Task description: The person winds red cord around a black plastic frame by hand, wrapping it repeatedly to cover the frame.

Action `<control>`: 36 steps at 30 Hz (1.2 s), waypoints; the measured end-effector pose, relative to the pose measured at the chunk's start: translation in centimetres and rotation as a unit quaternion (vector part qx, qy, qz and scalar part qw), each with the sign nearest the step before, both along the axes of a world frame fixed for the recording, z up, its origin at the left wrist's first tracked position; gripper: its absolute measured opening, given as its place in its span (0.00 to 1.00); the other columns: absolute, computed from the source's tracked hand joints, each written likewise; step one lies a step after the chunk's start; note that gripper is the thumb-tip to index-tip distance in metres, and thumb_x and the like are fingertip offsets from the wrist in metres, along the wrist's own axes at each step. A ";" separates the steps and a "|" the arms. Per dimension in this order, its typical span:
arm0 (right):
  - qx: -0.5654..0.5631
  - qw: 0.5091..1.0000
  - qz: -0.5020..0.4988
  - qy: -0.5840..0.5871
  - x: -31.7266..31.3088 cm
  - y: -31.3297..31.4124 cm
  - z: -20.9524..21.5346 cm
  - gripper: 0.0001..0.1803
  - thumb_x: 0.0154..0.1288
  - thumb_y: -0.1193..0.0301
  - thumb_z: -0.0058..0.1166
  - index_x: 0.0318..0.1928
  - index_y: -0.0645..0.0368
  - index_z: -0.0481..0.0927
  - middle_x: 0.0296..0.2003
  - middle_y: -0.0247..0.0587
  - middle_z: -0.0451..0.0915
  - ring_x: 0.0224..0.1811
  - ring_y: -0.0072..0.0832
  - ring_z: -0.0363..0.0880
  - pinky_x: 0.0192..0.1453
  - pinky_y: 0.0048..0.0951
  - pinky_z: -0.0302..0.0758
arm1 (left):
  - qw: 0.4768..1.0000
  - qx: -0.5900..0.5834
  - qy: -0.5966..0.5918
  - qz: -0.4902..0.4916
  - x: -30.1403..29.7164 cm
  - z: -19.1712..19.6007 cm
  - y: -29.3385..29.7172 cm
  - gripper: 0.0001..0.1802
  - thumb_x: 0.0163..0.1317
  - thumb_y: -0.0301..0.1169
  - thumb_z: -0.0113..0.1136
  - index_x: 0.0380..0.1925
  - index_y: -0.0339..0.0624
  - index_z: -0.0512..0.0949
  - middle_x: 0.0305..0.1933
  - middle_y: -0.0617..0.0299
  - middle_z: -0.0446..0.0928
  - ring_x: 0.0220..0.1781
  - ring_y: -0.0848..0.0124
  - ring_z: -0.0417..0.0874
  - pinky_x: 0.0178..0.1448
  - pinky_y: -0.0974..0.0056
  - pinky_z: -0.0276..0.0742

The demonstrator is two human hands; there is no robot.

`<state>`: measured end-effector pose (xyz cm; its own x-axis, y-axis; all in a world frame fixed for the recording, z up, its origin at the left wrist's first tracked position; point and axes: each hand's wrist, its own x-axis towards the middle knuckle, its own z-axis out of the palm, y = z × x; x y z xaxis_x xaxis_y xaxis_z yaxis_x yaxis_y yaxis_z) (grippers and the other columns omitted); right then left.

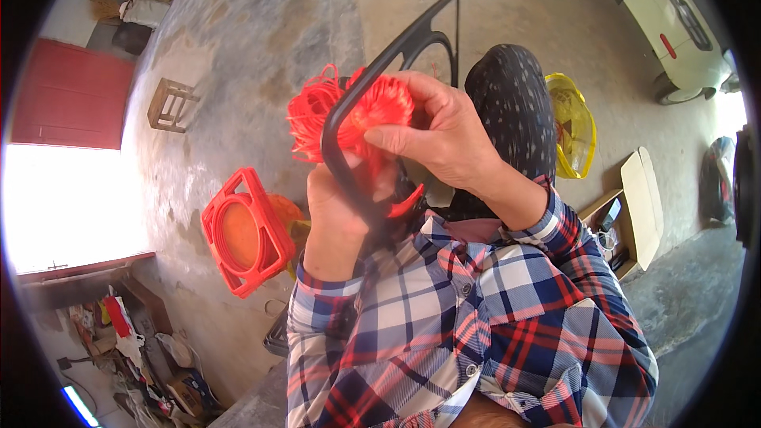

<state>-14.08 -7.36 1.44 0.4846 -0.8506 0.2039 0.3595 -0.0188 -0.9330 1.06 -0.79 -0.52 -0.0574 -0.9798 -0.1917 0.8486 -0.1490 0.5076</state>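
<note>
A looped bundle of shiny red strands [315, 115] is held up in front of me. My right hand [448, 131] pinches its right end between thumb and fingers. Under the bundle, my left hand [341, 202] is closed around its lower part; some of those fingers are hidden. A black frame [342, 123] with rounded corners and an inner curved opening slants across the bundle and in front of my left hand. What supports the frame cannot be made out. Below my hands a curved red piece [407, 202] shows.
A red square frame with a round orange middle [244, 231] is at the left. On my right are a yellow basket [590, 139] and an open cardboard box [642, 206] with small items. Farther off are a wooden stool [171, 105], a pale vehicle [666, 24] and clutter [151, 357].
</note>
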 end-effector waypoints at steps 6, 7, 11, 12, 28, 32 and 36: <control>-0.142 0.978 -0.106 -0.111 -1.8 -2.0 0.7 0.22 0.60 0.68 0.64 0.52 0.65 0.74 0.46 0.39 0.79 0.48 0.25 0.77 0.54 0.28 0.74 | 0.997 -0.031 -0.020 0.068 -0.1 1.4 -0.2 0.26 0.63 0.36 0.43 0.58 0.34 0.69 0.47 0.51 0.78 0.37 0.65 0.81 0.30 0.69 0.73; -0.006 0.972 -0.092 -0.215 -2.2 -2.5 2.0 0.22 0.63 0.66 0.62 0.53 0.65 0.73 0.46 0.39 0.79 0.48 0.25 0.77 0.57 0.28 0.72 | 0.997 -0.030 -0.019 0.070 0.7 0.6 0.0 0.26 0.63 0.36 0.43 0.58 0.34 0.69 0.47 0.51 0.78 0.37 0.65 0.81 0.30 0.69 0.73; -0.070 0.983 -0.132 -0.105 -4.3 -4.3 -0.1 0.22 0.68 0.63 0.57 0.55 0.64 0.69 0.45 0.37 0.79 0.46 0.22 0.75 0.54 0.26 0.71 | 0.993 -0.100 -0.057 0.010 1.7 -0.2 0.2 0.23 0.66 0.44 0.45 0.50 0.38 0.78 0.41 0.49 0.77 0.24 0.65 0.70 0.20 0.67 0.59; -0.108 0.984 -0.138 -0.039 -4.5 -3.1 -0.4 0.23 0.67 0.62 0.59 0.54 0.63 0.69 0.43 0.34 0.78 0.45 0.19 0.74 0.51 0.25 0.72 | 0.994 -0.061 -0.083 0.039 1.9 -0.3 0.2 0.21 0.68 0.43 0.46 0.47 0.38 0.78 0.36 0.52 0.77 0.22 0.67 0.69 0.20 0.68 0.59; -0.200 0.891 -0.092 0.396 -1.5 -2.9 -6.2 0.28 0.49 0.51 0.68 0.41 0.58 0.76 0.30 0.47 0.82 0.33 0.44 0.81 0.38 0.38 0.75 | 0.982 -0.029 -0.166 -0.080 3.9 1.4 1.4 0.25 0.72 0.44 0.46 0.52 0.31 0.75 0.32 0.51 0.76 0.21 0.74 0.68 0.23 0.70 0.64; -0.059 0.976 -0.009 0.207 1.1 -4.4 -6.8 0.25 0.52 0.56 0.69 0.42 0.60 0.75 0.33 0.39 0.82 0.34 0.32 0.81 0.40 0.32 0.75 | 0.961 -0.055 -0.267 0.050 0.5 2.8 2.3 0.21 0.70 0.33 0.51 0.59 0.35 0.70 0.55 0.49 0.74 0.31 0.71 0.74 0.27 0.67 0.71; 0.141 0.975 0.144 -0.092 3.3 -4.3 -2.9 0.27 0.59 0.64 0.66 0.53 0.62 0.70 0.44 0.36 0.80 0.44 0.25 0.80 0.48 0.26 0.77 | 0.985 -0.002 -0.165 0.057 -0.8 1.8 3.2 0.21 0.68 0.42 0.54 0.53 0.37 0.75 0.46 0.46 0.77 0.29 0.67 0.75 0.24 0.68 0.69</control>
<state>-10.82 -11.69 -1.50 0.6888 -0.7196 0.0876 0.4738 0.3555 -0.8057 0.27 2.41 1.24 0.1181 -0.9769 -0.1783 0.6485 -0.0601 0.7588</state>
